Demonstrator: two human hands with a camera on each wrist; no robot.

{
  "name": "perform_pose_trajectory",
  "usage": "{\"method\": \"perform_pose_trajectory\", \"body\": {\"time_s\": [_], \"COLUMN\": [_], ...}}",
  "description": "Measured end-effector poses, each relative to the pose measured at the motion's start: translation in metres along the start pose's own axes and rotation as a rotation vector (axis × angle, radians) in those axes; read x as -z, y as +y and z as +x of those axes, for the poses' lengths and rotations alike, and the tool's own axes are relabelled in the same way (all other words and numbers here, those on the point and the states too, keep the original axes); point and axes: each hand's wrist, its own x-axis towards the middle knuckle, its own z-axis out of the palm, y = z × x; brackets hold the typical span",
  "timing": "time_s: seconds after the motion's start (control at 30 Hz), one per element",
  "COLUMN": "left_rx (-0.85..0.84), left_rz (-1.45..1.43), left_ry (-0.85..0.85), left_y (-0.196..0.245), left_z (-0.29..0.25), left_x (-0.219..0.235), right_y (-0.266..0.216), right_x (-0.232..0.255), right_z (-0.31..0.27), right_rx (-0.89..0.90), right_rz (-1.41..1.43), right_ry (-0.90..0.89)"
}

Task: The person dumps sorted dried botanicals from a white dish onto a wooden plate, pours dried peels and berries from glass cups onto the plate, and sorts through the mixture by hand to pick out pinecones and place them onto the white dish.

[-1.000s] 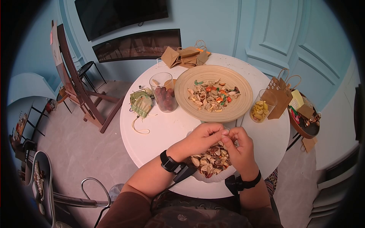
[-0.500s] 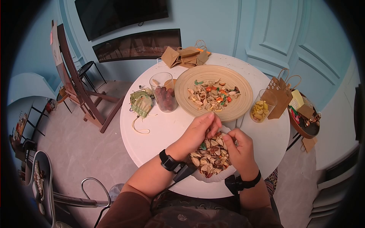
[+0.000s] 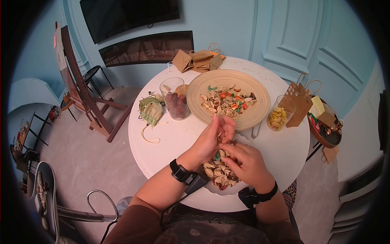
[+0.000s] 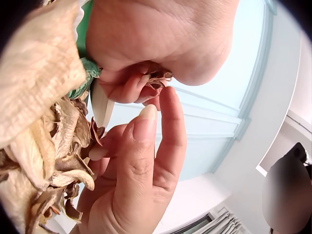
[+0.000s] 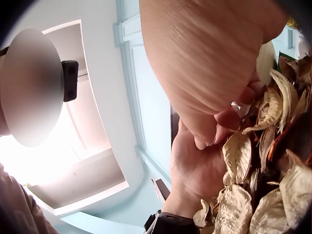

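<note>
A white scalloped bowl (image 3: pixel 244 140) near the table's front edge is heaped with dried petals (image 3: pixel 221 175), mostly tan with some brown and green. Above its far left side, my left hand (image 3: pixel 206 143) is cupped, palm turned inward. In the left wrist view its curled fingers hold a few small brown dried flower bits (image 4: pixel 158 80). My right hand (image 3: pixel 251 166) hovers over the bowl from the right. Its forefinger reaches up to those bits, while the thumb (image 4: pixel 142 146) stands apart from it.
Behind the bowl lies a wide wooden plate (image 3: pixel 260 91) with more petals. Left of it stand a clear cup of dark red balls (image 3: pixel 177 105) and a green drawstring pouch (image 3: pixel 152 112). At right are a cup of yellow pieces (image 3: pixel 278 118) and a paper bag (image 3: pixel 298 103).
Both hands first met above the bowl; then the left drew away to the left and turned palm inward. The right has since followed left, bringing its fingers to the left palm.
</note>
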Motion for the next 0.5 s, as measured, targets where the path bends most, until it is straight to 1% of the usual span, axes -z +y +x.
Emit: {"method": "perform_pose_trajectory", "body": {"time_s": [0.07, 0.17, 0.2, 0.27, 0.5], "left_rx": [-0.042, -0.073, -0.073, -0.092, -0.108], "left_rz": [0.041, 0.109, 0.109, 0.178, 0.274], "left_ry": [-0.081, -0.125, -0.125, -0.145, -0.177], "left_y": [-0.0037, -0.0027, -0.0023, -0.0019, -0.0004], "left_z": [0.0015, 0.001, 0.0005, -0.0006, -0.0028], "left_x": [0.0031, 0.0007, -0.0001, -0.0015, -0.0021], "right_y": [0.0001, -0.0016, -0.0015, -0.0009, -0.0022], "right_x": [0.0001, -0.0008, -0.0005, 0.0004, 0.0015], "right_z": [0.001, 0.0017, 0.0011, -0.0007, -0.0016], "right_rx": [0.077, 0.095, 0.095, 0.031, 0.01], "right_rz": [-0.068, -0.099, -0.099, -0.082, -0.072], "right_ry": [-0.019, -0.005, -0.004, -0.068, -0.051]}}
